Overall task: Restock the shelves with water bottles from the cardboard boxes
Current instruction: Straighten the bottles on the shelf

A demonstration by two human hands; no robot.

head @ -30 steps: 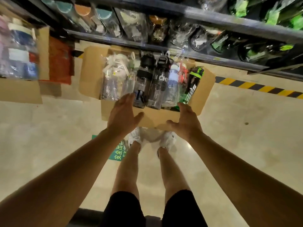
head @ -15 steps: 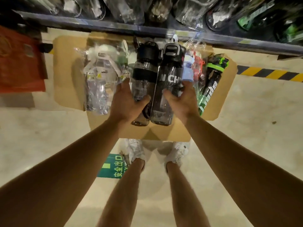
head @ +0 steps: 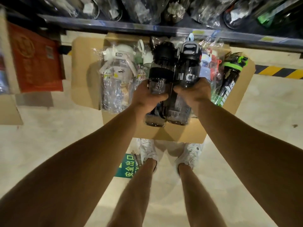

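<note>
My left hand [head: 148, 97] grips the round-capped dark bottle [head: 159, 82], my right hand [head: 193, 93] the lettered one [head: 187, 76], both over the cardboard box [head: 178, 133]; I should lift them level, clearing the shelf edge [head: 147, 29]

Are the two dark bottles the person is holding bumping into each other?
Touching. The head view shows the round-capped dark bottle and lettered dark bottle pressed side by side, no gap between.

It was a shop stockroom or store aisle: metal shelves [head: 164, 29] held wrapped bottles [head: 144, 10], cardboard boxes [head: 85, 71] stood on concrete floor [head: 49, 145] with hazard tape [head: 278, 72].
</note>
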